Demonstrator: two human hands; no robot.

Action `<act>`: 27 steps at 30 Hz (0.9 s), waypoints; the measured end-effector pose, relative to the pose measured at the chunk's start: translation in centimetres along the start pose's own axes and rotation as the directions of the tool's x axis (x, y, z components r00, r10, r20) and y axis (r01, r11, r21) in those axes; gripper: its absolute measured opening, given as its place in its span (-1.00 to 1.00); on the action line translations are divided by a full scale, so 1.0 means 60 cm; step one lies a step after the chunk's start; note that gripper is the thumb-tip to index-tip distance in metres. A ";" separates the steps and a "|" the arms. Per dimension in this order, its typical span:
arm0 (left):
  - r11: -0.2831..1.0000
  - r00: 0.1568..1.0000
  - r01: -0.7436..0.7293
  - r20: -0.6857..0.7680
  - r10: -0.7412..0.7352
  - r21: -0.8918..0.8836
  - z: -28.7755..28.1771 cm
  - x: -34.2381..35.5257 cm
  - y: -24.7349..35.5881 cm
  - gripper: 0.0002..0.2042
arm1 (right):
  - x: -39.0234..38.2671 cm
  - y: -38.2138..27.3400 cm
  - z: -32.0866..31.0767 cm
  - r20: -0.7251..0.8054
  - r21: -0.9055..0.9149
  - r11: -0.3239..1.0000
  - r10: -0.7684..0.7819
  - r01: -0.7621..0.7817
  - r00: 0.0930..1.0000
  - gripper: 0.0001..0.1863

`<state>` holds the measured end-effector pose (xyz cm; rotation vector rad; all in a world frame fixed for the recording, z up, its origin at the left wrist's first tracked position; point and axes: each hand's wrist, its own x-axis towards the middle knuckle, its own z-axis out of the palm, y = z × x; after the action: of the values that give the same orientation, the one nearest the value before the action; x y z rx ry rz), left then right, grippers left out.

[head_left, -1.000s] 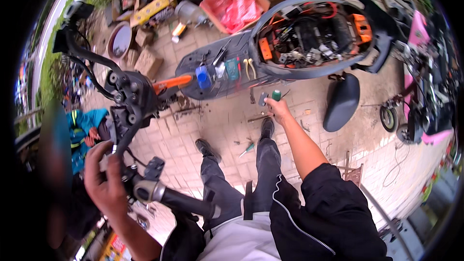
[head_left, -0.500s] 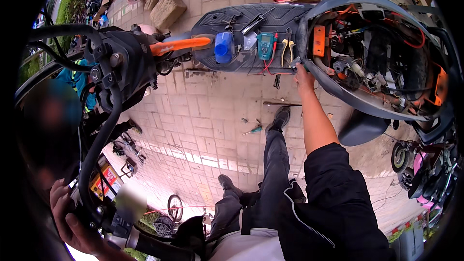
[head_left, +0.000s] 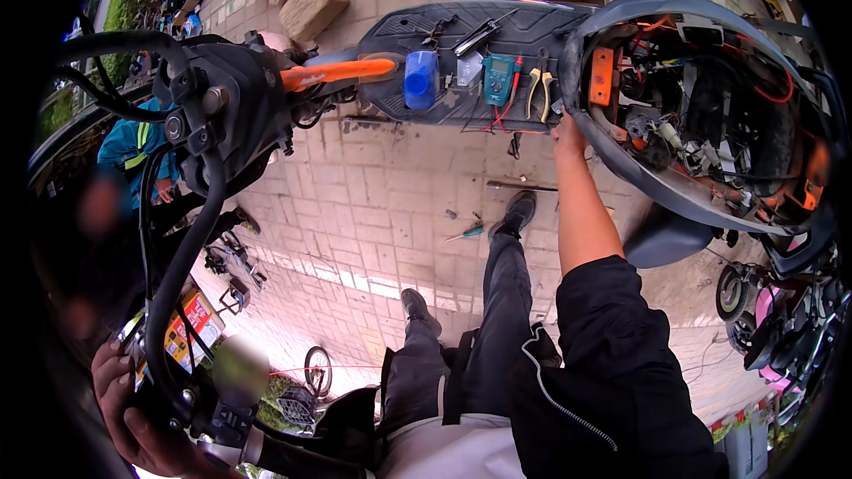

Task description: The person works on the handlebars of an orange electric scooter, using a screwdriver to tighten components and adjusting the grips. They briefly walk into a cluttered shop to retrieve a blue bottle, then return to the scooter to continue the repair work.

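Yellow-handled pliers (head_left: 533, 94) lie at eleven o'clock from my right hand (head_left: 569, 134), just beside it; I cannot tell what its fingers grasp. At eight o'clock, my left hand (head_left: 146, 430) half-curls by the handlebar (head_left: 213, 200), grip unclear.

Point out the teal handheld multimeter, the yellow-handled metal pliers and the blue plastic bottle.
Teal handheld multimeter (head_left: 499, 82): head view, middle of its body.
Yellow-handled metal pliers (head_left: 547, 86): head view, on one handle.
Blue plastic bottle (head_left: 422, 77): head view, middle of its visible surface.
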<state>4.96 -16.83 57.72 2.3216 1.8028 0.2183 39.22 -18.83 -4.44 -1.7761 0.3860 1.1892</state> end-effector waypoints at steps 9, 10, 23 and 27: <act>0.998 0.999 -0.004 0.034 0.006 -0.063 -0.016 -0.013 -0.016 -0.65 | 0.000 0.004 0.028 -0.168 0.044 0.978 -0.195 0.205 0.966 -0.82; 0.996 0.998 -0.028 0.047 0.032 -0.082 -0.015 0.000 -0.019 -0.65 | 0.039 0.025 0.019 -0.231 0.070 0.953 -0.271 0.294 0.935 -0.80; 0.994 0.998 -0.030 -0.065 0.023 -0.106 0.039 0.024 0.034 -0.73 | -0.070 0.010 -0.020 -0.206 -0.669 0.720 -0.421 0.187 0.883 -0.39; 0.961 0.991 -0.104 -0.107 0.079 -0.254 0.055 0.037 0.035 -0.86 | -0.206 0.034 -0.068 -0.116 -0.806 0.570 -0.412 0.157 0.904 -0.30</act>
<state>8.24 -15.38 55.02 2.2426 1.5970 0.5544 34.15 -26.00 5.35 -2.6773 -0.3513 0.8887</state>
